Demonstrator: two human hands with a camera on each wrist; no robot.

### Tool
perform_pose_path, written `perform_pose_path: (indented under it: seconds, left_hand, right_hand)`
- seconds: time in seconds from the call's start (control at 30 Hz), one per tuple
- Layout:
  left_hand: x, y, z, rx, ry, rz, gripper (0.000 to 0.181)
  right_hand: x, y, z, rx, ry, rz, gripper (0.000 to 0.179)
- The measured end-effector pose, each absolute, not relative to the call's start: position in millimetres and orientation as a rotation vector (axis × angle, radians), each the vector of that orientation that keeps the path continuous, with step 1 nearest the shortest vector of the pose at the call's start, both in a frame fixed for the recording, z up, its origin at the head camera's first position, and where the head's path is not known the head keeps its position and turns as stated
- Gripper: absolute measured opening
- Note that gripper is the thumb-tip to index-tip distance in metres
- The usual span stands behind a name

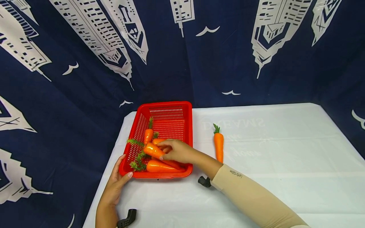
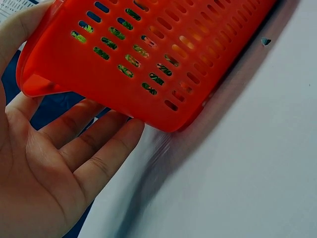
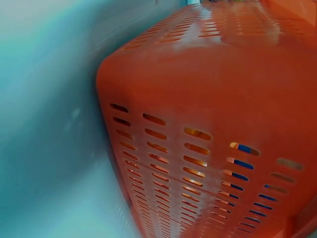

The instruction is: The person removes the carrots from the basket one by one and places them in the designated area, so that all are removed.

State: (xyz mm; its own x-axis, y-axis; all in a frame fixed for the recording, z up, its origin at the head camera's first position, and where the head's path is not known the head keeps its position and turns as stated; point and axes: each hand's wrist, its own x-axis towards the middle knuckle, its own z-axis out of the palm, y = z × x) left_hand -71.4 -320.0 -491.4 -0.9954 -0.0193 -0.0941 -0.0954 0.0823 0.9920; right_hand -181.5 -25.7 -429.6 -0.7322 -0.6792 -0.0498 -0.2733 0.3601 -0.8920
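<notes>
Right hand [image 1: 179, 151] reached over the basket's right side, thumb and fingers clamped on a held carrot [image 1: 152, 150] just left of centre in the head view. The carrot's thick end projected beyond the fingertips toward the upper left; its body ran between thumb and fingers, then down toward the basket's lower right corner. Lower carrot [image 1: 161, 166] lay just below the thumb; upper carrot [image 1: 148, 136] lay above and left of the fingers — a partly hidden carrot [image 1: 157, 141] lay beside them.

Left hand [image 1: 114, 185] held the red basket [image 1: 168, 104] at its lower left corner: thumb over the rim, fingers outside and slightly apart in the left wrist view. Right wrist view: slotted basket wall only — fingers out of sight.

Lone carrot [image 1: 218, 145] lay on white cloth [image 1: 285, 152], right of the basket, near the right forearm.
</notes>
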Motion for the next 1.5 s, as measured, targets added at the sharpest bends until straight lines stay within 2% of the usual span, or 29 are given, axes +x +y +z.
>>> perform_pose_path:
  seconds: [0.2,0.7,1.13,1.5]
  left_hand:
    - [-71.6,-319.7,-490.5,-0.116,2.261,2.096,0.079]
    - [-69.7,-318.4,-485.7,-0.109,2.257,2.107,0.078]
    - [-70.1,-317.3,-487.0,-0.108,2.256,2.113,0.078]
    - [-69.9,-316.1,-486.8,-0.122,2.251,2.115,0.079]
  right_hand:
    - [-181.7,-22.9,-430.3,-0.875,2.176,-1.433,0.057]
    - [-174.6,-20.3,-434.6,-0.971,2.304,-1.649,0.053]
    - [-169.6,-16.2,-435.2,-0.833,2.262,-2.029,0.054]
    - [-154.1,6.3,-415.7,-0.708,2.193,-2.125,0.052]
